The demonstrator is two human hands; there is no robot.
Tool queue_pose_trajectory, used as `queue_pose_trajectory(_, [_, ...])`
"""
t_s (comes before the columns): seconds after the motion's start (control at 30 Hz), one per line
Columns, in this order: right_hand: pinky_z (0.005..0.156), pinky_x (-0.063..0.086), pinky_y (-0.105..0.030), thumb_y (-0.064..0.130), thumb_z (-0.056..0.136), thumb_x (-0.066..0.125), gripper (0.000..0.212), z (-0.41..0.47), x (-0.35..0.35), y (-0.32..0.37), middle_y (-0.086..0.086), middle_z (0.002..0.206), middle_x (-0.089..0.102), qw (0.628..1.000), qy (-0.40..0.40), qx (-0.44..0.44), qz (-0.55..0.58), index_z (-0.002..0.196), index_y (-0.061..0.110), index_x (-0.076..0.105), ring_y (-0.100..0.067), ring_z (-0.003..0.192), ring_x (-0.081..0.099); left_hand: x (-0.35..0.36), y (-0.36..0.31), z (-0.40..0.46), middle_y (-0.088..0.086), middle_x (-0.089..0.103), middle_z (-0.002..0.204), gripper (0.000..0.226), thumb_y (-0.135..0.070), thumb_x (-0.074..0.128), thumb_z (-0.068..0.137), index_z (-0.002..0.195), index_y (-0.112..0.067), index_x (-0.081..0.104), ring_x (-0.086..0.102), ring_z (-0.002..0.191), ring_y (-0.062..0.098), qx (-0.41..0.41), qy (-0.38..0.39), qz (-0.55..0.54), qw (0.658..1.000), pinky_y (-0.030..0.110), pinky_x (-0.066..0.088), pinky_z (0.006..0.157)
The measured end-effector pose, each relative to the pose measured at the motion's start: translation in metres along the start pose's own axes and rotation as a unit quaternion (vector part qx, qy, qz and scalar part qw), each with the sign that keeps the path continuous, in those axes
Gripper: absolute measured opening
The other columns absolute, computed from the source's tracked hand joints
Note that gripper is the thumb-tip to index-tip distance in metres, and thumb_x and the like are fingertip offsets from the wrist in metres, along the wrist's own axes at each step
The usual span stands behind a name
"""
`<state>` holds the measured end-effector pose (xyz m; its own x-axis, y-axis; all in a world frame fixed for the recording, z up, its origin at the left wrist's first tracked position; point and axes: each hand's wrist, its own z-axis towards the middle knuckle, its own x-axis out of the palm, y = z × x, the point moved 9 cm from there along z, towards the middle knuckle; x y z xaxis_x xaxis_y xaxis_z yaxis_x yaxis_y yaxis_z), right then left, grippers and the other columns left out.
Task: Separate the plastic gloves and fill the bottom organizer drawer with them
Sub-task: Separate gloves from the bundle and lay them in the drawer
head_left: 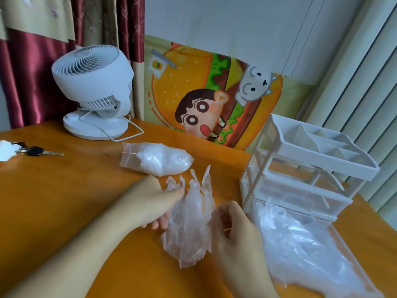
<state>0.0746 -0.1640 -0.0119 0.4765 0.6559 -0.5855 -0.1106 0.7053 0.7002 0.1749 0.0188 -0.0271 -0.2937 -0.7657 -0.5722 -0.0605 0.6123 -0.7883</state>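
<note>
Left hand (159, 201): forearm reaching in from lower left, thumb and fingers pinching the upper edge of a clear plastic glove (191, 222).
Right hand (234, 229): raised from below, fingers curled, gripping the same glove's right side.
Glove: hangs between both hands, its finger tips pointing up, just above the worktop (75, 201).
Bag of gloves (159, 160): beyond the left hand.
Bottom organizer drawer (335, 237): pulled open just right of the right hand, loose gloves (305, 250) piled inside.

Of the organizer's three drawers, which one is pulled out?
The bottom drawer of the white organizer: it is pulled out toward the person and holds loose plastic gloves. The two drawers above it sit pushed in.
</note>
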Motion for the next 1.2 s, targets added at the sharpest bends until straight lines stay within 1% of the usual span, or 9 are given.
queue_pose_trajectory(0.07, [0.071, 0.052, -0.027, 0.015, 0.102, 0.059, 0.018, 0.0, 0.005, -0.004, 0.014, 0.085, 0.069, 1.0, 0.018, 0.012, -0.003, 0.09, 0.029, 0.06, -0.005, 0.084, 0.065, 0.018, 0.0, 0.0, 0.003, 0.075, 0.061, 0.062, -0.065, 0.06, 0.092, 0.08, -0.006, 0.075, 0.056, 0.044, 0.014, 0.005, 0.053, 0.033, 0.998, 0.023, 0.04, 0.043])
queue_pose_trajectory(0.2, [0.074, 0.051, -0.023, 0.014, 0.101, 0.058, 0.017, -0.001, 0.018, -0.005, 0.006, 0.083, 0.07, 0.997, 0.067, 0.021, -0.021, 0.091, 0.027, 0.062, -0.006, 0.087, 0.064, 0.031, -0.006, -0.003, 0.005, 0.072, 0.06, 0.045, -0.052, 0.073, 0.088, 0.068, -0.012, 0.075, 0.057, 0.047, 0.012, 0.081, 0.041, 0.072, 0.993, 0.025, 0.045, 0.053])
queue_pose_trajectory(0.3, [0.073, 0.05, -0.024, 0.029, 0.094, 0.059, 0.007, -0.002, 0.025, -0.004, 0.005, 0.084, 0.068, 0.995, 0.092, 0.034, -0.016, 0.089, 0.026, 0.062, -0.009, 0.084, 0.062, 0.042, -0.012, -0.006, 0.0, 0.073, 0.066, 0.026, -0.041, 0.076, 0.089, 0.073, -0.019, 0.079, 0.06, 0.057, 0.008, 0.106, 0.075, 0.056, 0.99, 0.028, 0.047, 0.064])
queue_pose_trajectory(0.53, [0.068, 0.046, -0.017, 0.046, 0.075, 0.061, 0.024, -0.006, 0.021, 0.007, 0.006, 0.084, 0.065, 0.995, 0.097, 0.027, 0.002, 0.088, 0.027, 0.054, -0.007, 0.082, 0.061, 0.039, -0.025, -0.012, -0.009, 0.071, 0.067, 0.01, -0.03, 0.077, 0.086, 0.08, -0.021, 0.077, 0.063, 0.062, 0.0, 0.125, 0.048, -0.054, 0.989, 0.016, 0.044, 0.061])
queue_pose_trajectory(0.77, [0.063, 0.053, -0.034, 0.044, 0.089, 0.07, 0.027, -0.003, 0.006, 0.004, -0.001, 0.072, 0.069, 0.985, 0.053, 0.107, 0.125, 0.083, 0.019, 0.062, -0.019, 0.067, 0.065, 0.047, -0.048, -0.031, -0.01, 0.074, 0.076, 0.023, -0.034, 0.061, 0.101, 0.092, -0.031, 0.082, 0.065, 0.067, -0.001, 0.177, 0.149, -0.143, 0.962, 0.018, 0.044, 0.062])
queue_pose_trajectory(0.9, [0.056, 0.034, -0.025, 0.019, 0.097, 0.068, 0.03, 0.002, -0.01, -0.004, 0.003, 0.058, 0.043, 0.99, -0.005, 0.095, 0.107, 0.074, 0.009, 0.052, -0.009, 0.056, 0.037, 0.038, -0.051, -0.031, 0.003, 0.075, 0.087, 0.026, -0.024, 0.059, 0.103, 0.092, -0.023, 0.082, 0.064, 0.077, 0.016, 0.196, 0.123, -0.21, 0.95, 0.027, 0.046, 0.063])
queue_pose_trajectory(1.03, [0.055, 0.04, -0.02, 0.011, 0.102, 0.064, 0.024, 0.008, -0.034, 0.0, -0.011, 0.066, 0.061, 0.982, -0.042, 0.061, 0.173, 0.078, 0.008, 0.064, -0.017, 0.06, 0.054, 0.022, -0.027, -0.012, 0.015, 0.073, 0.082, 0.029, -0.038, 0.075, 0.092, 0.082, -0.011, 0.076, 0.067, 0.07, 0.027, 0.121, 0.042, -0.25, 0.96, 0.039, 0.052, 0.062])
queue_pose_trajectory(1.1, [0.065, 0.05, -0.033, 0.003, 0.101, 0.062, 0.02, 0.013, -0.043, 0.001, -0.013, 0.075, 0.071, 0.968, -0.059, 0.054, 0.238, 0.087, 0.014, 0.073, -0.032, 0.07, 0.066, 0.032, -0.02, -0.012, 0.016, 0.076, 0.087, 0.05, -0.056, 0.08, 0.082, 0.087, -0.007, 0.078, 0.072, 0.072, 0.031, 0.068, 0.088, -0.246, 0.963, 0.044, 0.056, 0.067])
queue_pose_trajectory(1.2, [0.076, 0.055, -0.043, -0.007, 0.1, 0.06, 0.031, 0.016, -0.048, -0.004, -0.018, 0.09, 0.079, 0.927, -0.058, 0.089, 0.361, 0.098, 0.018, 0.079, -0.033, 0.081, 0.074, 0.049, -0.028, -0.023, 0.021, 0.077, 0.104, 0.07, -0.063, 0.077, 0.078, 0.113, -0.004, 0.074, 0.076, 0.096, 0.037, 0.055, 0.165, -0.268, 0.948, 0.051, 0.06, 0.092])
